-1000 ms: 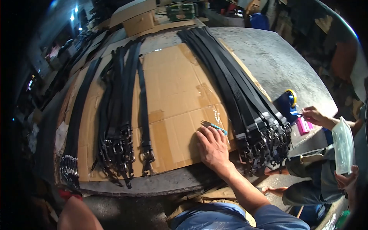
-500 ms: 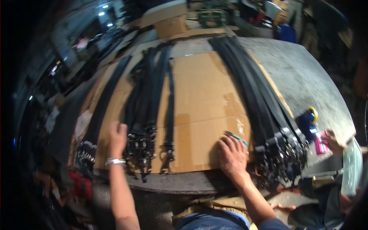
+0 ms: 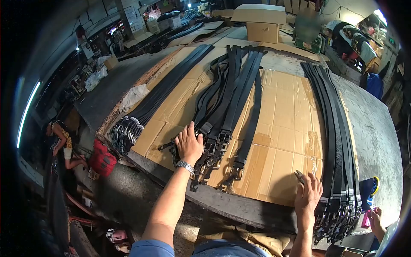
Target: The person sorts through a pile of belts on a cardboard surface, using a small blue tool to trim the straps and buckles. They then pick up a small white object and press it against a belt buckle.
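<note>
My left hand [image 3: 189, 143], with a metal watch [image 3: 185, 167] at the wrist, lies over the buckle end of a middle pile of black belts [image 3: 227, 98]. Its fingers are stretched out and the thumb stands apart. My right hand [image 3: 309, 192] rests low over the cardboard, curled around a small metal-tipped hand tool [image 3: 299, 176]; the palm hides most of the tool. Between the hands, a single black belt [image 3: 250, 128] lies by itself, buckle toward me. Other belts form a left row [image 3: 167, 85] and a right row [image 3: 338, 137], with buckles at the near edge.
Cardboard [image 3: 282, 111] covers the table [image 3: 372, 115] beneath the belts. A cardboard box [image 3: 262, 32] stands at the far end. At right, another person's hand [image 3: 376, 220] is near a pink object [image 3: 366, 218] and a yellow-rimmed roll [image 3: 375, 185]. Someone sits at far left [image 3: 64, 141].
My left hand has come from beside the middle pile onto its buckles. My right hand keeps the tool near the right row. The camera view has swung, and is sharper now.
</note>
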### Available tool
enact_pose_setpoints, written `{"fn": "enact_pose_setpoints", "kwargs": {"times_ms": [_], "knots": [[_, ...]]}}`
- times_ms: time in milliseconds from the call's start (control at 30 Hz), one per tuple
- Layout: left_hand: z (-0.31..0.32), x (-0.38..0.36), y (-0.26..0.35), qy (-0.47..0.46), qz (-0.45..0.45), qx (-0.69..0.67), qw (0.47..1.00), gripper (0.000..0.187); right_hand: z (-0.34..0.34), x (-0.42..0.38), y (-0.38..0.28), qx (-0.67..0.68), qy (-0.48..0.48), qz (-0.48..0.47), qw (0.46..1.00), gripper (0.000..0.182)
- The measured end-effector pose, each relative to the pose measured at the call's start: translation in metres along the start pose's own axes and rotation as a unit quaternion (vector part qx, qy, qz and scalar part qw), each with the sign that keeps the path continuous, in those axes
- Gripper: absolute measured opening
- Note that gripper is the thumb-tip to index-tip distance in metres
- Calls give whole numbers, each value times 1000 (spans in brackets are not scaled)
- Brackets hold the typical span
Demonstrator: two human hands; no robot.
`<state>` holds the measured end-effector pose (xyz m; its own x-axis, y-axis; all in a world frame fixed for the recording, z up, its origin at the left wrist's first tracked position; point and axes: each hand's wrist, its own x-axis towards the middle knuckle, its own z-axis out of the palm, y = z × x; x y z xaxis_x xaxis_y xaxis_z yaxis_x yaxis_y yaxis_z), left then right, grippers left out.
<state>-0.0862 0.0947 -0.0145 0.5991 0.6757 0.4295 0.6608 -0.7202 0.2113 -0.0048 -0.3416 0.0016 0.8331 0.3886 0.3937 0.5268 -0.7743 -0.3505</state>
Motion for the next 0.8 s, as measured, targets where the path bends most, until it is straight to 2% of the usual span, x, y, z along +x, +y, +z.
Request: {"fn": "enact_pose_setpoints", "kwargs": {"times_ms": [67,200,267,333,367,433,500,533,567,600,667,800], "knots": [[0,0,1,6,4,0,1000,64,6,1,8,15,4,37,999,39],[0,-1,2,25,9,-4,1000,62,16,7,11,-43,-4,45,998,34],[5,0,-1,32,11,6,999,62,15,13,1,20,25,28,999,28],[2,0,1,19,6,5,1000,61,19,24,-9,72,8,20,997,25],[-1,0,2,12,2,10,1000,61,17,32,-20,122,-8,16,992,23],[-5,0,5,0,-3,9,1000,61,37,51,-33,279,-24,71,957,21],[-5,0,5,-2,-4,10,1000,61,55,82,-41,318,-27,45,947,16],[-4,0,4,0,-4,18,1000,61,81,98,-35,368,-64,80,924,17],[-5,0,6,-3,-7,15,1000,61,78,114,-45,491,-95,97,861,17],[-6,0,6,-5,-9,13,1000,61,87,130,-45,459,-113,115,874,20],[-2,0,4,5,-7,14,1000,61,97,153,-42,343,-72,61,935,24],[-2,-1,5,9,-3,16,1000,62,91,164,-38,240,-50,24,969,31]]}}
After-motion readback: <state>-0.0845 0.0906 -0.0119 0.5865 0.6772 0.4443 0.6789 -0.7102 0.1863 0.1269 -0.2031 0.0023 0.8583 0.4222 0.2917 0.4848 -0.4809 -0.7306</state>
